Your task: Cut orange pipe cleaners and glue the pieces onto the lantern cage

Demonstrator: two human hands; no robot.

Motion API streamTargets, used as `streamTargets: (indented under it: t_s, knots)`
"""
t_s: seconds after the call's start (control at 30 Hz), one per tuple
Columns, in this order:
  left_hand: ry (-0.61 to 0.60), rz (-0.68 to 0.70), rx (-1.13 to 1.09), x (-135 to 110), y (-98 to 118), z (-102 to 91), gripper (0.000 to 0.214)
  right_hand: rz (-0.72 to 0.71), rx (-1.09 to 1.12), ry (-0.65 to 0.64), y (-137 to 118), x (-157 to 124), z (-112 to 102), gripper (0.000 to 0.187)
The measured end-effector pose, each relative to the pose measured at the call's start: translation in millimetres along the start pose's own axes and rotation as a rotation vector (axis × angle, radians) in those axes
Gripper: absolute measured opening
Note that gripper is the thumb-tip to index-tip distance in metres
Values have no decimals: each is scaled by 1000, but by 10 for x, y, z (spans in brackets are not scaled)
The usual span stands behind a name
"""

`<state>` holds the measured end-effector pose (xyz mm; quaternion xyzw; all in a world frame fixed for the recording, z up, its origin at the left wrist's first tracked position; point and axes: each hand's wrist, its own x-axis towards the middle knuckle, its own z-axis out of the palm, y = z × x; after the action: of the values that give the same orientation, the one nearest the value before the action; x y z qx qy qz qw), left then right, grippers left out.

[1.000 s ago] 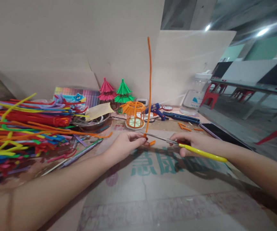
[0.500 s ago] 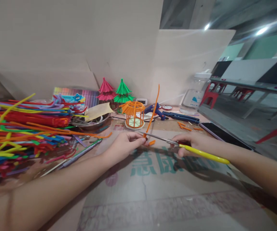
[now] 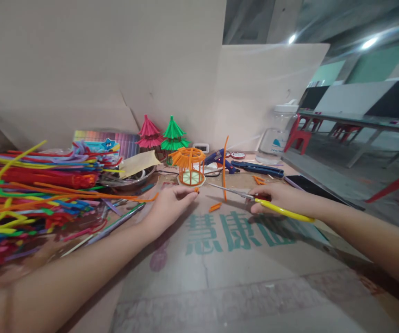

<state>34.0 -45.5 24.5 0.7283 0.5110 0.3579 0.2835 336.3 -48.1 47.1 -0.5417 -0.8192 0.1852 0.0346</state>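
Freed from the left hand, the orange pipe cleaner now stands upright at the scissors blades. Left fingers pinch a short orange stub; the right hand grips the yellow handles.

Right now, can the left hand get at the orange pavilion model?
Probably yes. The left hand sits just short of the orange pavilion, with only bare cardboard between them. Its fingertips pinch a small orange piece, though, so they are not free.
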Motion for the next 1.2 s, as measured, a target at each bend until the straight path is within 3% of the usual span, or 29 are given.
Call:
streamTargets:
  t_s: [0.17,0.33,0.57,0.77,0.97,1.2]
  knots:
    - [3,10,22,31,-75,15,40,65,-123,67,109,42,75,55]
    - [19,36,41,32,-74,31,30,-54,-201,51,83,-12,110,40]
    - [11,-7,-63,4,2,38,23,-144,-234,58,12,-78,65,44]
    - [-42,30,-108,-44,58,43,15,-126,-140,197,-207,-28,31,27]
    - [-52,36,-110,-39,44,54,15,-43,16,284,-263,438,-9,21]
    - [-94,12,-54,-71,117,17,19,9,395,201,-91,1059,103,36]
